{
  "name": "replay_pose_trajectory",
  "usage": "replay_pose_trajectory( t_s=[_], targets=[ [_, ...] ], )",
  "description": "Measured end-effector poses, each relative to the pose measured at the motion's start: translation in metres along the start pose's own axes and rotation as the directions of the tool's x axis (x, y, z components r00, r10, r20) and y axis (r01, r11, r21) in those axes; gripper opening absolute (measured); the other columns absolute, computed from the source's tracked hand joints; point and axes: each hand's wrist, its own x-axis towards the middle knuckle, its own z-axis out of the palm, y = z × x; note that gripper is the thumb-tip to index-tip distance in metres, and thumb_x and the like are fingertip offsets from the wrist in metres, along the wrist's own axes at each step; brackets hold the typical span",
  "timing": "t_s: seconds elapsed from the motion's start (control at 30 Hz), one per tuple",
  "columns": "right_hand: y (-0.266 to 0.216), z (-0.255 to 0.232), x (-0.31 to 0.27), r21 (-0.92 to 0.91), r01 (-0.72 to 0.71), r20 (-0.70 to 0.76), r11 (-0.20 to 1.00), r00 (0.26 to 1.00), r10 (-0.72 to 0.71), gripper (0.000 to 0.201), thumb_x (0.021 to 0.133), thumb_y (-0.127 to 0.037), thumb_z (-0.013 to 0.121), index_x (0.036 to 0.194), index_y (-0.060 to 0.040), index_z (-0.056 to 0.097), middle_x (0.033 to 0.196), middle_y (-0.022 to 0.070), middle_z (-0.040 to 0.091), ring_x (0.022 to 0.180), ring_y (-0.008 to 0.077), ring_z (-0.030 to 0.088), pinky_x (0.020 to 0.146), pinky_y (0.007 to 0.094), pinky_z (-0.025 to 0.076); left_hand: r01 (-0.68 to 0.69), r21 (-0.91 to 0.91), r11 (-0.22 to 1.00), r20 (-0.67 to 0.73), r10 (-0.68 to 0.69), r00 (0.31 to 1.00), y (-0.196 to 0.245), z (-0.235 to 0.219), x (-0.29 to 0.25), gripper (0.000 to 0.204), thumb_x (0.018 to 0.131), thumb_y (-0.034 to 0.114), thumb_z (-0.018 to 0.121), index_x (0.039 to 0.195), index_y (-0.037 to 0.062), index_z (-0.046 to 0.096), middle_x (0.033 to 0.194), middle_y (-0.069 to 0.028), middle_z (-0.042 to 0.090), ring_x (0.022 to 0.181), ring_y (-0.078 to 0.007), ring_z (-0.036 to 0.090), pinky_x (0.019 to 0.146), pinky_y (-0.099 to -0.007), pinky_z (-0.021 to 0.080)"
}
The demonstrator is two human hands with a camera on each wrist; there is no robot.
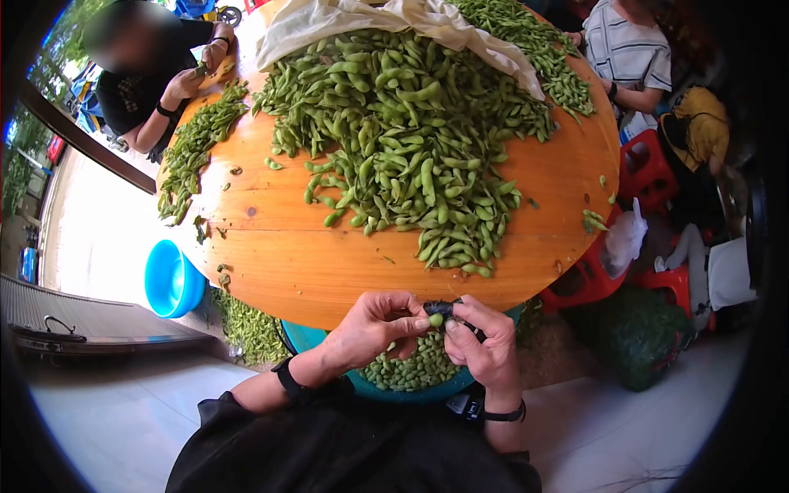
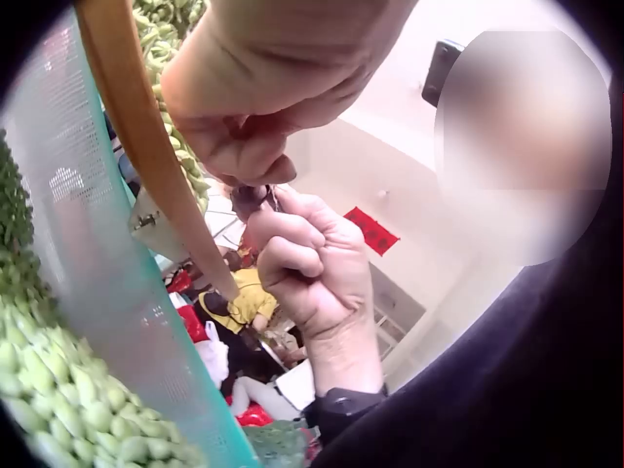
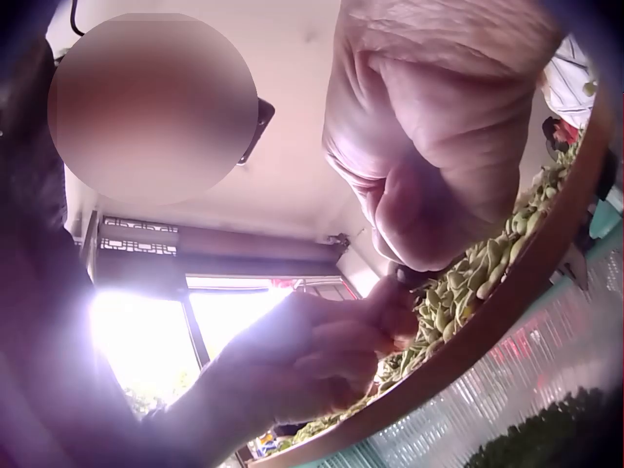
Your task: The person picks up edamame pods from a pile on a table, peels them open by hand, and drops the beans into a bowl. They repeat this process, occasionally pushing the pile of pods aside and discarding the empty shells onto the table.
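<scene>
In the head view, my left hand [image 1: 374,330] and right hand [image 1: 486,338] meet in front of the table's near edge. Between their thumbs and forefingers they pinch a green soybean pod [image 1: 436,320], of which only a small rounded part shows. A black covering [image 1: 442,308] wraps a fingertip of the right hand. Below the hands, a teal basin [image 1: 362,384] holds a heap of shelled green beans [image 1: 415,366]. The left wrist view shows the fingertips of both hands together, with the pod mostly hidden behind them.
A large pile of soybean pods [image 1: 411,140] covers much of the round wooden table [image 1: 271,255], with a pale cloth [image 1: 485,41] behind it. People sit at both sides. A blue basin [image 1: 171,279] stands at left, red stools [image 1: 588,275] at right.
</scene>
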Motion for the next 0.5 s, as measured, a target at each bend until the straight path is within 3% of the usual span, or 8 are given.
replay_pose_trajectory(
  t_s=[0.07, 0.13, 0.2, 0.23, 0.3, 0.33, 0.43, 0.5],
  targets=[
    [0.000, -0.003, -0.001, 0.074, -0.011, 0.025, 0.997, 1.000, 0.009, 0.013, 0.096, 0.000, 0.055, 0.103, 0.0092, 0.061, 0.083, 0.0017, 0.049, 0.057, 0.0041, 0.047, 0.046, 0.0211, 0.037, 0.165, -0.395, 0.904, 0.214, -0.084, 0.973, -0.002, -0.001, 0.002, 0.011, 0.096, 0.011, 0.064, 0.091, 0.0012, 0.062, 0.079, -0.0025, 0.065, 0.057, -0.0103, 0.056, 0.046, -0.0247, 0.037],
    [-0.001, -0.003, -0.001, 0.146, -0.020, 0.052, 0.989, 0.999, 0.013, 0.012, 0.097, 0.000, 0.054, 0.102, 0.0088, 0.061, 0.082, 0.0011, 0.049, 0.057, 0.0033, 0.046, 0.046, 0.0206, 0.036, 0.151, -0.375, 0.915, 0.209, -0.075, 0.975, -0.001, 0.001, 0.002, 0.014, 0.096, 0.014, 0.064, 0.092, 0.0013, 0.061, 0.078, -0.0029, 0.064, 0.058, -0.0099, 0.056, 0.047, -0.0246, 0.038],
    [-0.002, 0.000, -0.001, 0.013, -0.011, -0.018, 1.000, 1.000, 0.011, 0.011, 0.094, 0.001, 0.057, 0.102, 0.0073, 0.062, 0.082, 0.0046, 0.053, 0.058, 0.0106, 0.053, 0.049, 0.0263, 0.041, 0.135, -0.357, 0.924, 0.201, -0.065, 0.977, -0.001, 0.004, 0.002, 0.018, 0.096, 0.018, 0.065, 0.093, 0.0014, 0.059, 0.078, -0.0032, 0.063, 0.059, -0.0094, 0.056, 0.047, -0.0245, 0.039],
    [-0.002, 0.003, 0.000, 0.013, -0.012, -0.018, 1.000, 1.000, 0.012, 0.011, 0.094, 0.001, 0.057, 0.102, 0.0073, 0.062, 0.082, 0.0046, 0.053, 0.058, 0.0106, 0.053, 0.049, 0.0263, 0.041, 0.033, -0.246, 0.969, 0.174, 0.011, 0.985, -0.003, 0.007, 0.002, 0.020, 0.097, 0.021, 0.064, 0.094, 0.0019, 0.058, 0.077, -0.0034, 0.063, 0.059, -0.0093, 0.057, 0.048, -0.0242, 0.039],
    [-0.002, 0.008, 0.002, -0.574, 0.201, -0.027, 0.794, 0.964, -0.264, 0.014, 0.088, 0.003, 0.059, 0.101, 0.0054, 0.062, 0.084, 0.0112, 0.057, 0.064, 0.0238, 0.060, 0.056, 0.0332, 0.046, -0.069, -0.130, 0.989, 0.155, 0.089, 0.984, -0.005, 0.008, 0.002, 0.022, 0.097, 0.023, 0.064, 0.095, 0.0025, 0.056, 0.077, -0.0036, 0.062, 0.060, -0.0092, 0.057, 0.049, -0.0240, 0.040],
    [-0.002, 0.011, 0.000, -0.606, 0.198, -0.029, 0.771, 0.963, -0.269, 0.019, 0.082, 0.004, 0.061, 0.101, 0.0037, 0.063, 0.085, 0.0162, 0.057, 0.073, 0.0339, 0.062, 0.063, 0.0376, 0.049, -0.065, -0.091, 0.994, 0.160, 0.079, 0.984, -0.005, 0.008, 0.003, 0.024, 0.097, 0.025, 0.064, 0.096, 0.0025, 0.054, 0.076, -0.0033, 0.062, 0.061, -0.0097, 0.058, 0.050, -0.0245, 0.041],
    [-0.005, 0.015, -0.003, -0.695, 0.293, 0.023, 0.656, 0.922, -0.388, 0.017, 0.082, 0.004, 0.062, 0.099, 0.0037, 0.063, 0.084, 0.0158, 0.057, 0.071, 0.0331, 0.061, 0.061, 0.0375, 0.048, -0.039, 0.102, 0.994, 0.149, 0.024, 0.989, 0.003, 0.003, 0.000, 0.026, 0.098, 0.024, 0.062, 0.097, 0.0002, 0.053, 0.073, -0.0049, 0.062, 0.061, -0.0121, 0.059, 0.053, -0.0280, 0.045],
    [-0.003, 0.015, -0.005, -0.697, 0.295, 0.019, 0.654, 0.919, -0.395, 0.017, 0.081, 0.004, 0.062, 0.098, 0.0036, 0.063, 0.084, 0.0159, 0.056, 0.071, 0.0333, 0.061, 0.061, 0.0383, 0.048, -0.192, 0.524, 0.830, 0.204, 0.096, 0.974, 0.015, 0.003, -0.005, 0.020, 0.100, 0.017, 0.057, 0.102, -0.0028, 0.053, 0.070, -0.0079, 0.061, 0.059, -0.0144, 0.057, 0.055, -0.0306, 0.047]
  ],
)
